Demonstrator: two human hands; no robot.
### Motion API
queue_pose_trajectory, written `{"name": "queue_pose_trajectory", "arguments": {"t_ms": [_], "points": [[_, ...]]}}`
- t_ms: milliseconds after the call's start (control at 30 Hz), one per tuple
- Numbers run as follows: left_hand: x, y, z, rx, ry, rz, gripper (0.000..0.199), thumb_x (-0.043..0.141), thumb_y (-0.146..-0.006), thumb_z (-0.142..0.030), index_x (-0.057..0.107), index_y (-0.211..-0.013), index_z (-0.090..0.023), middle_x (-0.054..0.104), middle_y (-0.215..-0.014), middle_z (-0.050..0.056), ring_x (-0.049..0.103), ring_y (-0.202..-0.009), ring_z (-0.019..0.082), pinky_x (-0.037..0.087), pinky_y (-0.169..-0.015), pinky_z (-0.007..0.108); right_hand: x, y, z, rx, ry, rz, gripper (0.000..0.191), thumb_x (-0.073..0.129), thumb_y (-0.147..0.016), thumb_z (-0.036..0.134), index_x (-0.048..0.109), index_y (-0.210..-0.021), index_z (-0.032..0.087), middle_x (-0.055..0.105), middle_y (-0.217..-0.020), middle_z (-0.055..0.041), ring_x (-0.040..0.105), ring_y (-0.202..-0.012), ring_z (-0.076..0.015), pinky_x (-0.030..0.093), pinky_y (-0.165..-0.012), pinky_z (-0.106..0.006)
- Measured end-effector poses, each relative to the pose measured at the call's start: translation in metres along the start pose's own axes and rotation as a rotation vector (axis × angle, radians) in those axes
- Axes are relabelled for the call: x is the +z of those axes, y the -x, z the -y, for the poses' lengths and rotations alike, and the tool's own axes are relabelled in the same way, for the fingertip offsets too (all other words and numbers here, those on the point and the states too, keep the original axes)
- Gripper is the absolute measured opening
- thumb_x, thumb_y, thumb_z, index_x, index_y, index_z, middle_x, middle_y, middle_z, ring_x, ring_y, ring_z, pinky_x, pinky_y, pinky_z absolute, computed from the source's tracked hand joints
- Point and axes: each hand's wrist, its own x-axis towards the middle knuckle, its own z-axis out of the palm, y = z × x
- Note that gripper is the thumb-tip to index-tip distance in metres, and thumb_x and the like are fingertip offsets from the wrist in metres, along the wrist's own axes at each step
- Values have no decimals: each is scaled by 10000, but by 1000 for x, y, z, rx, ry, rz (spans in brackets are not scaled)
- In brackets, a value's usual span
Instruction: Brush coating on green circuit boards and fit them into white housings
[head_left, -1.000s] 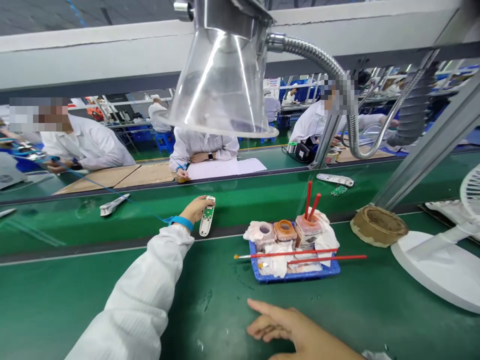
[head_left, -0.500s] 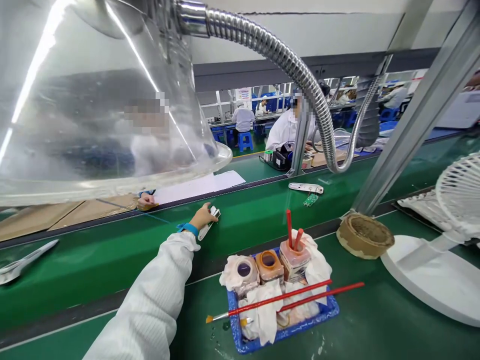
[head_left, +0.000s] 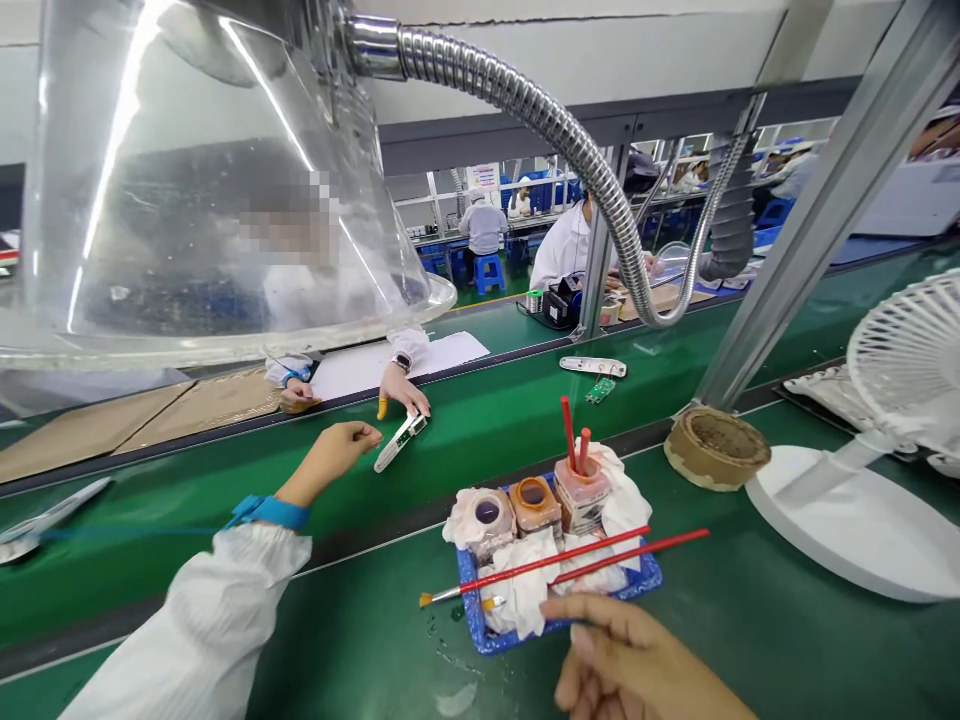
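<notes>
My left hand (head_left: pixel 341 455) hangs over the green belt with its fingers drawn together and nothing visible in them. Just right of it lies a long white device part (head_left: pixel 401 442) with small components at its upper end. A co-worker's hand (head_left: pixel 405 390), with a yellow finger cot, touches that end. My right hand (head_left: pixel 637 660) is at the bottom, index finger stretched out and the other fingers loosely bent, holding nothing. It is at the front edge of a blue tray (head_left: pixel 495 645) carrying jars, tissue and two red-handled brushes (head_left: pixel 555 562).
A clear hood (head_left: pixel 210 200) on a flexible metal arm (head_left: pixel 525 90) covers the upper left. Further along the belt lie another white casing (head_left: pixel 592 367) and a green circuit board (head_left: pixel 601 390). A tape roll (head_left: pixel 716 447) and white fan (head_left: pixel 907 350) stand at right.
My left hand has let go of the white device part and drawn back left. A co-worker's hand now touches the part. My right hand has come into view.
</notes>
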Motion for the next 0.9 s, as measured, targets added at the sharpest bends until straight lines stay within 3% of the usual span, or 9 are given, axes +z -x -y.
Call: {"name": "queue_pose_trajectory", "arguments": {"t_ms": [100, 233, 400, 533, 633, 700, 767, 833, 900], "points": [[-6, 41, -16, 34, -37, 72, 219, 599, -698, -386, 638, -608, -190, 635, -568, 13, 571, -580, 204, 377, -552, 266, 12, 3, 15, 30, -231, -133, 565, 751, -673, 461, 540, -1070, 118, 662, -695, -58, 624, -566, -141, 522, -533, -240], [-4, 92, -41, 64, -99, 202, 306, 462, -796, -441, 618, -674, -208, 573, -497, -16, 510, -481, 171, 340, -498, 256, 18, 1, 23, 54, -297, -259, 426, 710, -757, 351, 526, -1044, 95, 665, -700, -72, 621, -559, -129, 549, -541, -242], [5, 126, -74, 213, -319, 363, 386, 370, -858, -474, 497, -609, -208, 539, -521, -17, 495, -509, 158, 313, -516, 257, 22, -9, 22, 7, -321, -354, 239, 596, -862, 259, 492, -1014, 107, 667, -698, -74, 623, -558, -115, 557, -557, -235], [14, 134, -97, 290, -328, 452, 364, 333, -886, -367, 549, -647, -199, 629, -619, 14, 560, -582, 164, 352, -566, 255, 28, -16, 21, -33, -302, -372, 154, 528, -900, 261, 447, -930, 134, 664, -684, -81, 614, -532, -106, 551, -553, -229], [16, 134, -107, 320, -298, 496, 345, 299, -890, -293, 630, -913, -201, 674, -671, 17, 585, -592, 167, 385, -580, 255, 31, -20, 20, -58, -262, -353, 193, 522, -899, 308, 402, -923, 160, 659, -671, -78, 599, -504, -112, 543, -525, -243], [14, 131, -109, 340, -259, 485, 377, 289, -878, -242, 593, -1099, -206, 690, -724, 19, 600, -615, 165, 412, -593, 251, 32, -23, 17, -84, -227, -348, 219, 506, -898, 352, 387, -925, 170, 648, -660, -61, 586, -486, -122, 540, -508, -270], [11, 126, -109, 346, -206, 449, 402, 291, -856, -189, 582, -1133, -209, 704, -805, 27, 624, -687, 162, 440, -650, 246, 32, -25, 14, -137, -183, -335, 233, 521, -874, 376, 397, -911, 181, 645, -696, -42, 590, -505, -135, 543, -519, -303], [7, 119, -109, 332, -154, 401, 389, 314, -851, -191, 576, -1135, -228, 713, -894, 25, 642, -781, 167, 455, -716, 255, 30, -22, 10, -242, -43, -277, 208, 544, -846, 360, 438, -846, 181, 643, -716, -31, 608, -559, -151, 538, -565, -313], [4, 108, -110, 303, -106, 354, 343, 371, -857, -261, 549, -1149, -239, 716, -941, 23, 650, -839, 180, 466, -745, 274, 28, -16, 5, -454, 310, -165, 143, 536, -833, 288, 491, -764, 171, 638, -698, -30, 615, -624, -157, 512, -619, -283]]}}
